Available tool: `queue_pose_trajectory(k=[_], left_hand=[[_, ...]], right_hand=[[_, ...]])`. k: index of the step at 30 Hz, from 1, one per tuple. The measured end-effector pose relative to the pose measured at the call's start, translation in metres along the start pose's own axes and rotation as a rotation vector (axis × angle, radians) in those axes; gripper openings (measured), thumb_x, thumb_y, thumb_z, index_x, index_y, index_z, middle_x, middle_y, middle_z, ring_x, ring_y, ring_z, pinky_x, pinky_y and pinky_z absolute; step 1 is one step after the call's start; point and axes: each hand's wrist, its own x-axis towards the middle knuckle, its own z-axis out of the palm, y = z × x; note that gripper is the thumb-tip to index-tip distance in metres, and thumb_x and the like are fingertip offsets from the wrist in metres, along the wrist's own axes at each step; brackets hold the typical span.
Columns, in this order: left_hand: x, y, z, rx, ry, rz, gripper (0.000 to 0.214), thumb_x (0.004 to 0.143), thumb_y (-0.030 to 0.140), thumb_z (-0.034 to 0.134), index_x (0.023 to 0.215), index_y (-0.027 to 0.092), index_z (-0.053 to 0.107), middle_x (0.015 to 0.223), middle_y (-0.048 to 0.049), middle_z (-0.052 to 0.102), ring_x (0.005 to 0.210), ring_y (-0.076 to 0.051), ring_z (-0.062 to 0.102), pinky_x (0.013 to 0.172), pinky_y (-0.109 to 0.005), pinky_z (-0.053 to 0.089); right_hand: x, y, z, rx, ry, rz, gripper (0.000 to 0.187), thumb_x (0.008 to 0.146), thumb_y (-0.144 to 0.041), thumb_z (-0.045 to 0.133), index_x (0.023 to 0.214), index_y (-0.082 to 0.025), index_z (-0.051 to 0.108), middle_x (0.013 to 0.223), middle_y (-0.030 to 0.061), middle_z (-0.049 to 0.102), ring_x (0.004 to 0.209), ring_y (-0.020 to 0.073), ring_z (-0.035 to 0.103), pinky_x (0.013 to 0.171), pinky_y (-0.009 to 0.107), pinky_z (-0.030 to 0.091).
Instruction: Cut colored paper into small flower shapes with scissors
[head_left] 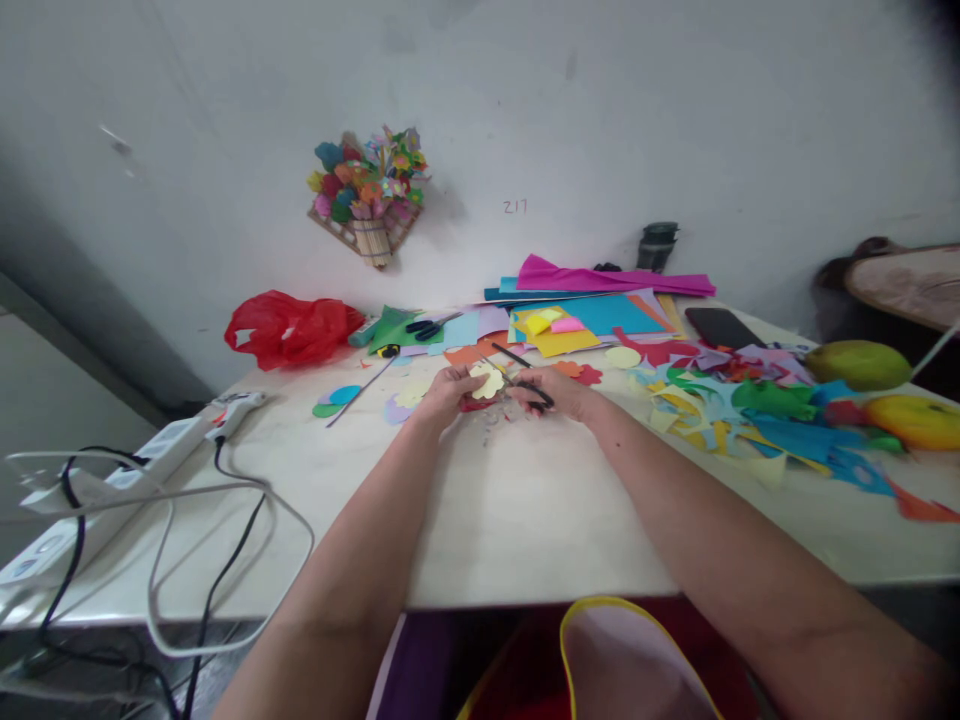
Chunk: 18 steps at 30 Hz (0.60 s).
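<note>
My left hand (452, 390) pinches the cream paper flower (487, 381) above the counter (540, 520), just left of the scissors (538, 397) gripped in my right hand (556, 388), long axis slanting forward-left.

Paper-craft workspace indoors; home or small workshop, cannot tell which. Signs: long cream bench (540, 520) against plain grey-white wall (600, 120); flat bright coloured paper sheets (622, 315) layered along far edge; heap of small multicoloured paper scraps (776, 398) toward right edge; pale yellow scalloped paper cutout (487, 381) in left hand (448, 388), black-handled metal scissors (541, 397) in right hand (562, 388); bouquet of multicoloured paper flowers (367, 190) hung on wall; long white plastic power strip (169, 440) at left edge.
</note>
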Motion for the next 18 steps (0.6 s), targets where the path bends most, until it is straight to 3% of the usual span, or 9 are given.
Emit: queue_pose_trajectory(k=[18], left_hand=[[0.0057, -0.0055, -0.0054, 0.039, 0.086, 0.033, 0.027, 0.054, 0.03, 0.084, 0.058, 0.013, 0.064, 0.056, -0.0057, 0.065, 0.049, -0.012, 0.056, 0.048, -0.024, 0.042]], right_hand=[[0.0017, 0.0004, 0.0018, 0.048, -0.01, -0.015, 0.034, 0.07, -0.043, 0.073, 0.066, -0.017, 0.052, 0.049, -0.0048, 0.052, 0.038, 0.0063, 0.046, 0.037, 0.02, 0.035]])
